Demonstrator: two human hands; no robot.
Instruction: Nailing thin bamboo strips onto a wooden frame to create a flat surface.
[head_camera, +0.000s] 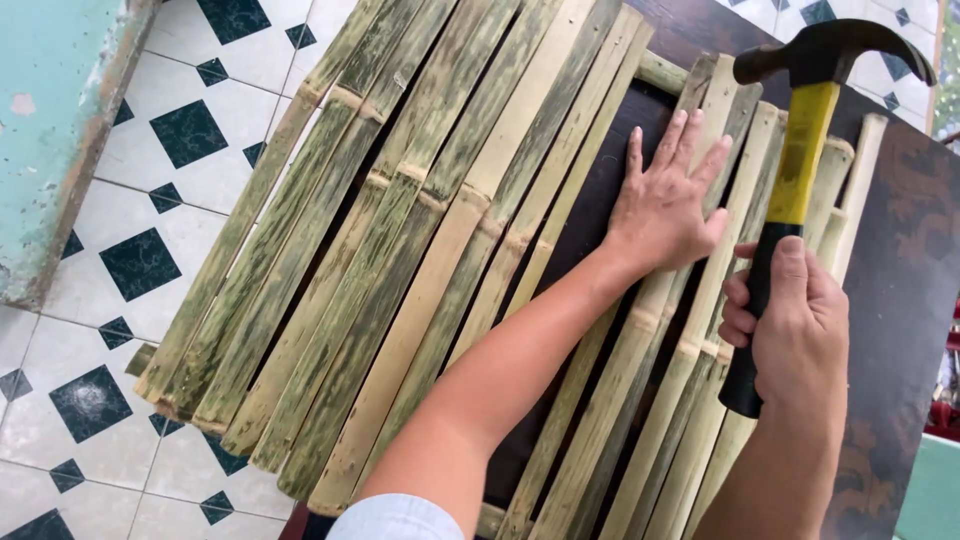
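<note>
Left hand (665, 205) lies flat, fingers spread wide, pressing the bamboo slats (440, 230) on the dark tabletop (900, 300). Right hand (795, 325), fingers wrapped round the handle, holds the hammer (800, 150) upright just right of it, head above the slats, long axis along them. No containers seen.

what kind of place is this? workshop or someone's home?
Probably a home or small informal craft spot, not a fitted workshop: split bamboo slats lie on a dark wooden table over a patterned tiled floor, and the right hand grips a hammer.
</note>
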